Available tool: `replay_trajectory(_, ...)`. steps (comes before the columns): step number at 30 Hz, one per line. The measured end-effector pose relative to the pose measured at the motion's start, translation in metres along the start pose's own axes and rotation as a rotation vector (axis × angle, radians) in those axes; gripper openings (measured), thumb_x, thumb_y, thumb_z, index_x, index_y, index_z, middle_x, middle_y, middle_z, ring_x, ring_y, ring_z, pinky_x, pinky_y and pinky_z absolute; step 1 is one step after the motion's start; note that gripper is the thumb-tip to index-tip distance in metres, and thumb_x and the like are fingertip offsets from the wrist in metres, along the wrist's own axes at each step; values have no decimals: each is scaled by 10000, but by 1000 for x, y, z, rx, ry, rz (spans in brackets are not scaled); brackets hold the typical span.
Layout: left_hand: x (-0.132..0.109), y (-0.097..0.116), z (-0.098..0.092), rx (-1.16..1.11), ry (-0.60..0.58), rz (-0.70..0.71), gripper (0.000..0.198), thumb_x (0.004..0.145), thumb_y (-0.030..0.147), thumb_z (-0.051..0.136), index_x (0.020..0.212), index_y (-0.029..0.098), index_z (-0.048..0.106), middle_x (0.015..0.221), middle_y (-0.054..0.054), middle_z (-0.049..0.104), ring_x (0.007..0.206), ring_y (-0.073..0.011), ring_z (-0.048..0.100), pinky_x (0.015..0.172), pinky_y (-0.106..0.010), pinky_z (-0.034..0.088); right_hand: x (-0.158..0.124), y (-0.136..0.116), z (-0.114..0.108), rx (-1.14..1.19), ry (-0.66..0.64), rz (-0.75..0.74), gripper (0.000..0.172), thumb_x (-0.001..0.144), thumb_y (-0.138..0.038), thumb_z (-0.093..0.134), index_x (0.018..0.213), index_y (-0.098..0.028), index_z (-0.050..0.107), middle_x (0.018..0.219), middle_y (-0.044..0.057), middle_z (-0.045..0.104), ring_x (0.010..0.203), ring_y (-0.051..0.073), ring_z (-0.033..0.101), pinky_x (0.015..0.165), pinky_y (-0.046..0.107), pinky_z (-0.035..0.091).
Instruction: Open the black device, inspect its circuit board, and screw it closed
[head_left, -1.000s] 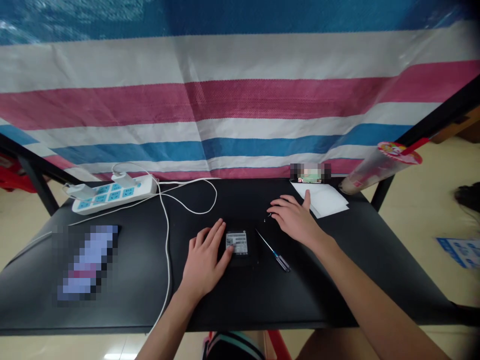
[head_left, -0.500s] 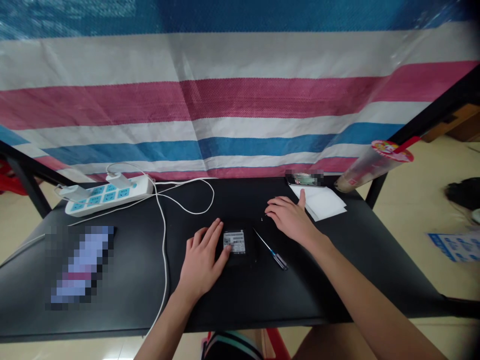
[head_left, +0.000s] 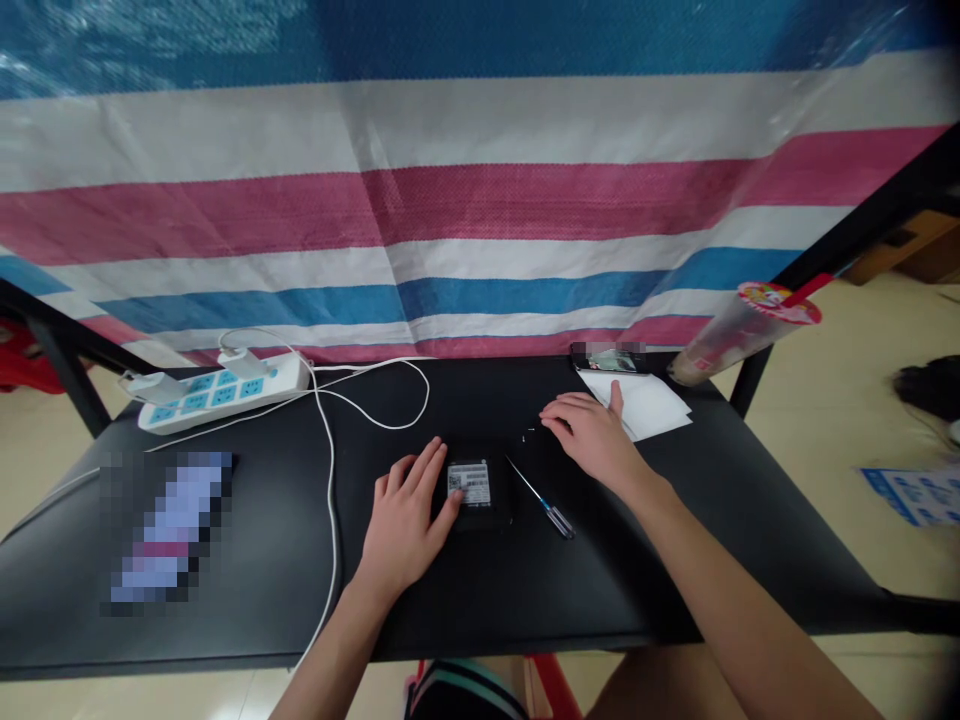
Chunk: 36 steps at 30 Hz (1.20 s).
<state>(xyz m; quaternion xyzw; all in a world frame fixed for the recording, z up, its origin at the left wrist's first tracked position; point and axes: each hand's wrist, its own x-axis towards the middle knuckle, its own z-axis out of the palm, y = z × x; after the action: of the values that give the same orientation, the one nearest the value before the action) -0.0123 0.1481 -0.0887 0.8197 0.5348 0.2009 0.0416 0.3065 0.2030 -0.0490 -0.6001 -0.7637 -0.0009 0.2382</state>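
A flat black device [head_left: 484, 518] with a white printed label [head_left: 469, 483] lies on the black table. My left hand [head_left: 405, 510] rests at its left side, fingers stretched out, with the thumb on the label. Just right of the device lies a screwdriver [head_left: 551, 510] with a thin shaft and a clear and blue handle. Beyond it are tiny light bits [head_left: 527, 436], possibly screws. My right hand [head_left: 592, 437] is beside them, its fingers bent down towards the tabletop and its thumb raised apart. Nothing shows in it, though the undersides of its fingertips are hidden.
A white power strip [head_left: 225, 393] with plugs and loose cables [head_left: 330, 480] is on the left, near a blurred phone-like object [head_left: 172, 530]. White paper [head_left: 652, 405], another phone [head_left: 609, 358] and a tilted drink cup [head_left: 739, 340] are at the back right. Striped sheeting [head_left: 450, 205] hangs behind.
My right hand has shifted slightly right and away from the tiny bits, and more of them show. My left hand, the device and the screwdriver stay put.
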Motion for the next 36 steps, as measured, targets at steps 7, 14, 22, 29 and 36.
replay_trajectory(7, 0, 1, 0, 0, 9, 2, 604, 1095, 497, 471, 1652, 275, 403, 1695, -47, 444, 1380, -323, 499, 1055, -499, 462, -5, -44, -7, 171, -20, 10, 243, 1026, -244, 545, 950, -292, 770, 1037, 7, 812, 999, 227, 714, 1160, 549, 292)
replay_trajectory(14, -1, 2, -1, 4, 9, 2, 593, 1096, 501, 468, 1638, 263, 426, 1693, -52, 446, 1366, -329, 509, 1042, -498, 462, -11, -77, -4, 207, -187, -99, 347, 1052, -141, 475, 1070, -283, 791, 1086, 23, 798, 1032, 205, 710, 1113, 455, 332)
replay_trajectory(22, 0, 3, -2, -1, 21, 4, 594, 1089, 497, 478, 1632, 259, 441, 1684, -61, 461, 1364, -327, 518, 1047, -507, 468, -12, -80, -2, 241, -278, -98, 261, 1034, -168, 566, 962, -268, 797, 1006, 6, 797, 955, 197, 714, 1094, 449, 384)
replay_trajectory(29, -1, 3, -2, -6, 31, 0, 594, 1084, 498, 492, 1619, 242, 460, 1684, -61, 460, 1375, -332, 518, 1070, -505, 464, -12, -80, 11, 274, -222, -89, 196, 980, -120, 666, 946, -271, 786, 1026, -8, 814, 968, 201, 749, 1030, 428, 450)
replay_trajectory(36, 0, 3, -2, -17, 26, -3, 589, 1085, 493, 493, 1615, 239, 457, 1691, -49, 450, 1383, -327, 509, 1069, -507, 466, -13, -76, 13, 322, -79, 24, 151, 1002, -199, 654, 1033, -290, 771, 966, -14, 825, 881, 220, 776, 954, 415, 520)
